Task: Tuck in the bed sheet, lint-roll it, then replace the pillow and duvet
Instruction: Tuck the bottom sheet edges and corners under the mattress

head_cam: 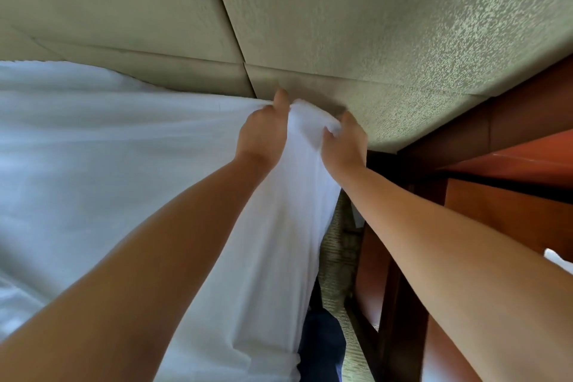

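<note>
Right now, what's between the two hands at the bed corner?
Head view: a bunched fold of the white bed sheet spans the gap between the left hand and the right hand; both grip it.

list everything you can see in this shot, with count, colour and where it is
white fabric bed sheet: one, white, spread over the bed on the left and centre, its corner bunched up at the headboard
padded fabric headboard panels: several, beige-green, filling the top of the view behind the bed
reddish-brown wooden furniture: one piece, reddish brown, at the right beside the bed
patterned carpet: one strip, beige-green, in the gap between bed and furniture
dark blue cloth: one patch, dark blue, bottom centre; what it is cannot be told
small white item: one, white, right edge, mostly cut off
left hand: one, fingers curled into the sheet corner
right hand: one, gripping the same corner from the right
</note>
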A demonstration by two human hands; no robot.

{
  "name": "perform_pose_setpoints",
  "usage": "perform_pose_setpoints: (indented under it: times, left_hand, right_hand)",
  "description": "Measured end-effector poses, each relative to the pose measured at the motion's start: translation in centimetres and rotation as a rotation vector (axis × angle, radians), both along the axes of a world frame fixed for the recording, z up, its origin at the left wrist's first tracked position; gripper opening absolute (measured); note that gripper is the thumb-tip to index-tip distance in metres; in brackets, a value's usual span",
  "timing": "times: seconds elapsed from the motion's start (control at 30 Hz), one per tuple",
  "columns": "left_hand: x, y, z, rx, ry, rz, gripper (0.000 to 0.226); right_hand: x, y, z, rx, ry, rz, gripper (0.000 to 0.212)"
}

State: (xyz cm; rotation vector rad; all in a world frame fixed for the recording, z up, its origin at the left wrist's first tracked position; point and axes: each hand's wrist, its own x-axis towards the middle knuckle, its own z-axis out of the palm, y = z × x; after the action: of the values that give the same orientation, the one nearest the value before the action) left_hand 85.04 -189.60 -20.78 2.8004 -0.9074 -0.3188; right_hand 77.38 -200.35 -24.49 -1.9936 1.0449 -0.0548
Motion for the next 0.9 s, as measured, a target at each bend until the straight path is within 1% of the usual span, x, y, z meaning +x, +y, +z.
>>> perform_pose_setpoints:
  times: [0.1, 0.17, 0.27, 0.33, 0.4, 0.43, 0.47, 0.53, 0.6, 0.63, 0.7, 0.73, 0.8, 0.9]
  left_hand:
    - [0.6, -0.8, 0.7, -0.108, -0.007, 0.029, 0.022]
    - [0.9, -1.1, 1.2, -0.147, 0.0, 0.035, 0.022]
    - [1.0, -0.5, 1.1, -0.16, 0.009, 0.011, 0.025]
    - [0.9, 0.4, 0.6, -0.175, 0.057, -0.045, 0.038]
    - [0.7, 1.5, -0.1, -0.15, 0.116, -0.093, 0.047]
    - [0.6, 2.0, -0.4, -0.124, 0.143, -0.103, 0.05]
    - [0.4, 2.6, -0.5, -0.105, 0.145, -0.132, 0.051]
    - [0.0, 3.7, -0.7, -0.075, 0.094, -0.24, 0.048]
    - [0.5, 4.6, -1.7, -0.003, -0.028, -0.336, 0.045]
    - [1.0, 5.0, -2.1, 0.015, -0.095, -0.355, 0.046]
    - [1.8, 5.5, -1.8, 0.133, -0.091, -0.305, 0.052]
    - [2.2, 5.9, -1.9, 0.202, -0.082, -0.265, 0.053]
    - [2.8, 6.4, -2.7, 0.285, -0.072, -0.238, 0.054]
    - [3.3, 6.4, -3.4, 0.259, -0.048, -0.195, 0.055]
  right_hand:
    - [1.8, 0.1, 0.6, -0.103, -0.009, -0.057, 0.013]
    - [2.3, 0.6, 0.6, -0.085, -0.047, -0.137, 0.012]
    - [2.1, 1.1, 0.4, -0.028, -0.142, -0.208, 0.004]
    - [1.6, 1.4, 0.0, 0.048, -0.213, -0.246, 0.012]
    - [0.7, 2.6, -0.4, 0.122, -0.27, -0.219, 0.034]
    - [0.2, 3.4, -0.5, 0.129, -0.283, -0.186, 0.045]
    - [-0.5, 4.3, -0.6, 0.098, -0.293, -0.138, 0.05]
    - [-1.5, 5.5, -1.0, -0.021, -0.288, -0.007, 0.044]
    - [-1.7, 5.7, -1.3, -0.104, -0.212, 0.178, 0.037]
    - [-1.4, 5.6, -1.6, -0.171, -0.156, 0.292, 0.038]
    - [-0.1, 5.2, -2.0, -0.286, -0.049, 0.492, 0.047]
    - [0.6, 4.8, -2.0, -0.307, -0.006, 0.55, 0.05]
    - [2.0, 4.3, -2.1, -0.31, 0.066, 0.603, 0.052]
    - [3.4, 3.7, -2.5, -0.296, 0.07, 0.603, 0.051]
